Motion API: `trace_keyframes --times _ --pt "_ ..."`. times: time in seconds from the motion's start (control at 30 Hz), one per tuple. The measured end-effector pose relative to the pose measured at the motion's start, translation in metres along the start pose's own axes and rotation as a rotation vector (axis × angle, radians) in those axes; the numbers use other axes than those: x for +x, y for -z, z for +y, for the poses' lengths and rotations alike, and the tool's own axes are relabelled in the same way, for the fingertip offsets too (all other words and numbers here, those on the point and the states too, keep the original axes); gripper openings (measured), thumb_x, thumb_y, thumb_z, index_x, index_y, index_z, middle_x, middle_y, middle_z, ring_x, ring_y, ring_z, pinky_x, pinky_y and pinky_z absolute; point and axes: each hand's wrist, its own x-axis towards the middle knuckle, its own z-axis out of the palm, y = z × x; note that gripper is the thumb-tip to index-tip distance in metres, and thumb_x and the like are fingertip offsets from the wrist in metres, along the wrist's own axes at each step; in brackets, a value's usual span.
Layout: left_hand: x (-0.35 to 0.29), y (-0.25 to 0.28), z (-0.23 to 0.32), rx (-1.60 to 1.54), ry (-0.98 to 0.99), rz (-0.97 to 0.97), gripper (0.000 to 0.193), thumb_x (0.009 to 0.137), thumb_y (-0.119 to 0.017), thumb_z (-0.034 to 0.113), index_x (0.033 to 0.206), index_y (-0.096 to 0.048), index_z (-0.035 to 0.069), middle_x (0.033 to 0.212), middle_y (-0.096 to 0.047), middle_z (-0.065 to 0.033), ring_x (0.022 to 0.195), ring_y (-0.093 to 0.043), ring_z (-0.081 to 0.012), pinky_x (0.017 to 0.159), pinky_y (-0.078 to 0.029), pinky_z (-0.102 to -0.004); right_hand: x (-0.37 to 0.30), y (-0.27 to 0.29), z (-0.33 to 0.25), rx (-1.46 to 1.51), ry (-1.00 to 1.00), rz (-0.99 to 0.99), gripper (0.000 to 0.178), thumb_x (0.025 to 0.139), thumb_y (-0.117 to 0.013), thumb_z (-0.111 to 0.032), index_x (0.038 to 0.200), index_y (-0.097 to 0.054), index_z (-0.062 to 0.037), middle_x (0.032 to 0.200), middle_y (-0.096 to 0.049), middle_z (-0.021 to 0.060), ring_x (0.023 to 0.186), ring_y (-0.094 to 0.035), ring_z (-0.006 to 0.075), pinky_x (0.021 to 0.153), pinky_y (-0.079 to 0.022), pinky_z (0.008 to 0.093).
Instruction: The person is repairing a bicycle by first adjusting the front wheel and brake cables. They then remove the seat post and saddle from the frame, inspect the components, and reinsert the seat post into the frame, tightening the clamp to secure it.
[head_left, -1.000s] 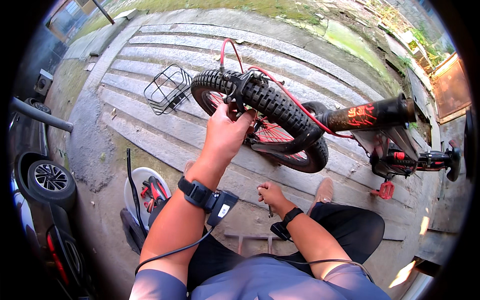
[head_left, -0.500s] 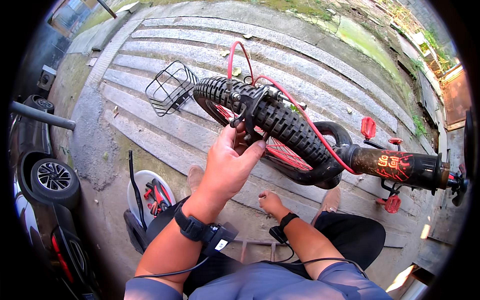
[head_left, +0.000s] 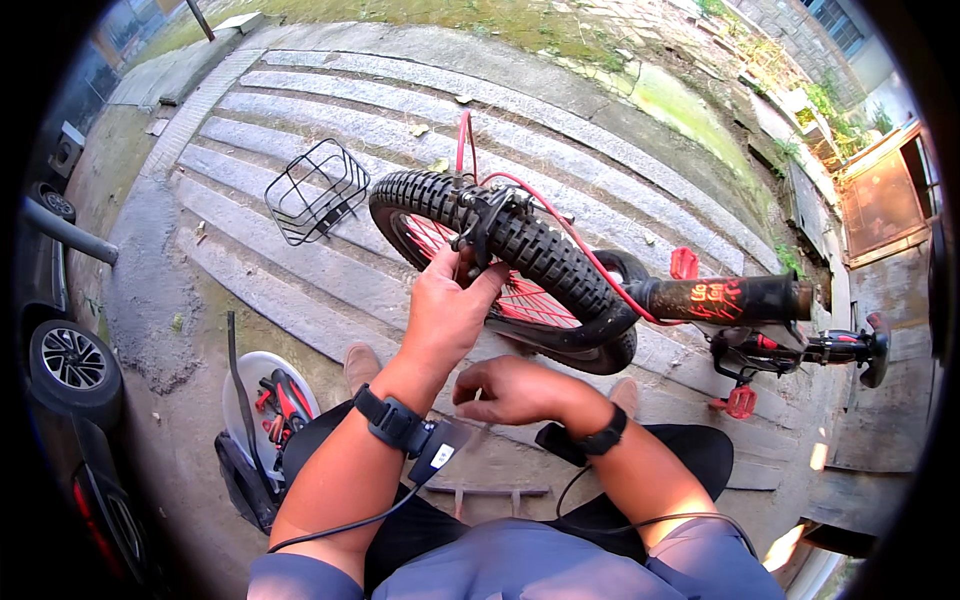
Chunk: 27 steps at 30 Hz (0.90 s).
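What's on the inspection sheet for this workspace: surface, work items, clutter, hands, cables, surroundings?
Surface: pale stone strips set in the ground.
Work items: bike with red-spoked wheel and brake.
Clutter: wire basket beyond the wheel; white basin holding red-and-black tools.
Hands: left hand at the brake; right hand curled near the left forearm, contents unclear.
Cables: black cables along both arms; red cable on the bike.
Surroundings: parked dark car left, rusty panel right.
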Motion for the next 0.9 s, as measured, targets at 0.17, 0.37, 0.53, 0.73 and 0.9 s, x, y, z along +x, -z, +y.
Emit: trace_keyframes --times 0.17,0.37,0.53,0.73,0.9 --pt "0.005 -0.005 0.0 0.021 -0.033 0.027 0.02 0.091 -0.071 0.013 0.106 -0.062 0.003 0.091 -0.069 -0.0026 0.075 -0.063 -0.0077 0.062 -0.049 -0.0242 -0.059 0.052 -0.085 0.081 0.174 0.093 0.022 0.091 -0.069 -0.016 0.105 -0.068 0.0012 0.092 -0.071 0.012 0.082 -0.069 0.0224 0.075 -0.055 0.0358" --pt "0.019 -0.008 -0.013 -0.01 -0.111 0.098 0.032 0.082 -0.07 0.016 0.107 -0.065 -0.004 0.09 -0.072 -0.0108 0.077 -0.068 -0.0145 0.071 -0.054 -0.0314 -0.081 0.11 -0.159 0.283 0.094 0.563 0.024 0.094 -0.064 -0.018 0.109 -0.067 0.0012 0.086 -0.069 0.0071 0.073 -0.067 0.0118 0.067 -0.053 0.0258" --pt "0.027 -0.012 -0.013 0.004 0.005 0.027 0.029 0.088 -0.066 0.01 0.114 -0.061 0.001 0.094 -0.068 -0.0056 0.074 -0.065 -0.0115 0.058 -0.048 -0.0246 -0.042 0.177 -0.183 -0.321 -0.078 0.588 0.034 0.097 -0.062 -0.029 0.115 -0.064 -0.0007 0.093 -0.069 0.0062 0.075 -0.068 0.0125 0.063 -0.053 0.0254" --pt "0.022 -0.01 -0.003 -0.005 0.049 0.0 0.027 0.088 -0.065 0.01 0.113 -0.061 0.002 0.092 -0.067 -0.0054 0.072 -0.064 -0.0116 0.056 -0.047 -0.0255 0.026 0.239 -0.197 -0.743 -0.376 0.276 0.037 0.095 -0.063 -0.031 0.12 -0.063 -0.0034 0.1 -0.07 0.0093 0.077 -0.071 0.0179 0.06 -0.059 0.0337" --pt "0.012 -0.006 0.006 -0.071 0.106 -0.016 0.026 0.088 -0.064 0.009 0.112 -0.061 0.001 0.088 -0.067 -0.0045 0.071 -0.064 -0.0105 0.055 -0.046 -0.0242 0.076 0.259 -0.175 -0.711 -0.513 0.112 0.037 0.094 -0.059 -0.027 0.122 -0.061 -0.0034 0.108 -0.068 0.0143 0.084 -0.073 0.0273 0.069 -0.063 0.0412"
